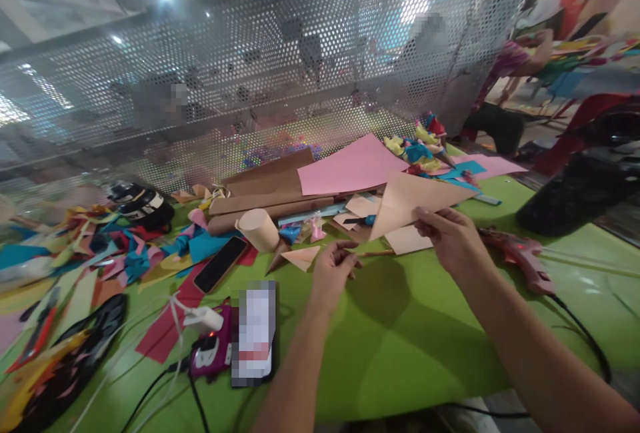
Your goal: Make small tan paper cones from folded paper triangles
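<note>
My right hand (450, 236) pinches the lower edge of a large peach paper triangle (407, 200) and holds it just above the green table (410, 340). My left hand (333, 270) is curled closed beside it, fingers folded in; what it holds, if anything, is hidden. A small peach paper triangle (301, 257) lies just left of that hand. A thin wooden stick (375, 253) lies between the two hands. A rolled peach paper cone (257, 228) stands further left.
A pink glue gun (520, 260) with its cable lies right of my right hand. A black phone (220, 264), a second phone (255, 333), brown paper rolls (265, 210), a pink sheet (350, 166) and coloured scraps (100, 246) cover the left. A perforated metal screen (250, 86) backs the table. Other people work at the far right.
</note>
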Tool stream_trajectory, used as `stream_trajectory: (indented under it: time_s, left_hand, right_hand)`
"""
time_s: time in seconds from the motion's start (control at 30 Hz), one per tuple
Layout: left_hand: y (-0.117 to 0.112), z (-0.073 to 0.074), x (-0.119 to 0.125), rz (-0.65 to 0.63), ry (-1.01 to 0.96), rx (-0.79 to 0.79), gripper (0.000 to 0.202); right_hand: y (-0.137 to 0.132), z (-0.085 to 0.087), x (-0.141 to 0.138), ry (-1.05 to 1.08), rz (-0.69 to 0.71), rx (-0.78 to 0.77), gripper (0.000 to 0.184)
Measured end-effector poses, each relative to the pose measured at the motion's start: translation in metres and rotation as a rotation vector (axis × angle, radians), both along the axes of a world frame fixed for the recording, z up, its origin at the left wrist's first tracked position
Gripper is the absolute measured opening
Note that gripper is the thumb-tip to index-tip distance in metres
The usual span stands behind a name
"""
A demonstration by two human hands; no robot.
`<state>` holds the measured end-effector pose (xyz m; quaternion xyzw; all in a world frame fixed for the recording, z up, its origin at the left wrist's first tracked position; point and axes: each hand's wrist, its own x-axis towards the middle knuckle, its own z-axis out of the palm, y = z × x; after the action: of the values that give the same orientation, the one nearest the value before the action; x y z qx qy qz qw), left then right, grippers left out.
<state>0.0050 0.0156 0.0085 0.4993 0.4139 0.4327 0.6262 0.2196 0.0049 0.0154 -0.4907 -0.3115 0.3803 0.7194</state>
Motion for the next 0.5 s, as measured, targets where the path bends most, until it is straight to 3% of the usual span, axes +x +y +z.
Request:
stream_trajectory:
  time_s: [0.17, 0.33, 0.47, 0.5]
  left_hand:
    - [-0.004, 0.001, -0.002, 0.064, -0.064, 0.000, 0.043]
    - [-0.007, 0.004, 0.002, -0.006, -0.096, -0.017, 0.053]
    - [-0.023, 0.027, -0.003, 0.257, 0.062, 0.216, 0.039]
    - [-0.032, 0.034, -0.007, 0.256, 0.073, 0.254, 0.034]
  right_hand:
    - [-0.002, -0.003, -0.010, -0.059, 0.171, -0.056, 0.037]
    - [-0.007, -0.010, -0.026, -0.076, 0.295, -0.151, 0.045]
    - [-0.007, -0.010, -0.024, -0.065, 0.226, -0.119, 0.044]
    - [-0.007, -0.009, -0.023, -0.056, 0.201, -0.112, 0.044]
